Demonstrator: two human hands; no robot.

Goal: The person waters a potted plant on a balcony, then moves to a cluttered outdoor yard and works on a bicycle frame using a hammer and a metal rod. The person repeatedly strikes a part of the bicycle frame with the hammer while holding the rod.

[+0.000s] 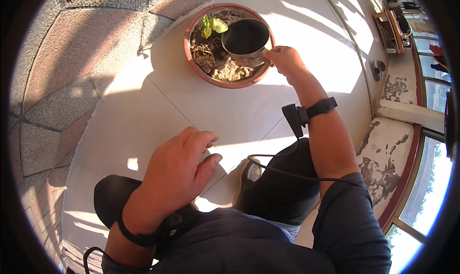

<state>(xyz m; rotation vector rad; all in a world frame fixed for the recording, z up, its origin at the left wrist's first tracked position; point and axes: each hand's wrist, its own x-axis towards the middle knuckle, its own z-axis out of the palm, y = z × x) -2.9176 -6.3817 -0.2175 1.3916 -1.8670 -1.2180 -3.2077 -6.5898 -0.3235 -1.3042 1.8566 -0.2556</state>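
Pinched at its right side by my right hand (286, 63) is a worn metal mug (247, 59). It is tilted over a round terracotta flowerpot (189, 52) on the floor. The inside of the mug looks dark, and I cannot tell whether liquid is in it. Left of the mug, a small plant with green leaves (214, 25) grows from the pot. Pale dry stems (203, 57) and crumbly soil (235, 73) fill other parts of it. My left hand (179, 163) hovers above my lap, empty, with thumb and fingers apart.
Pale floor tiles (165, 99) surround the pot, with rough stone paving (72, 58) to the left. At the far right stand a wooden rack (390, 32) and a pair of shoes (378, 70), near a peeling wall (383, 163) with windows. A black cable (287, 174) hangs from my right wrist.
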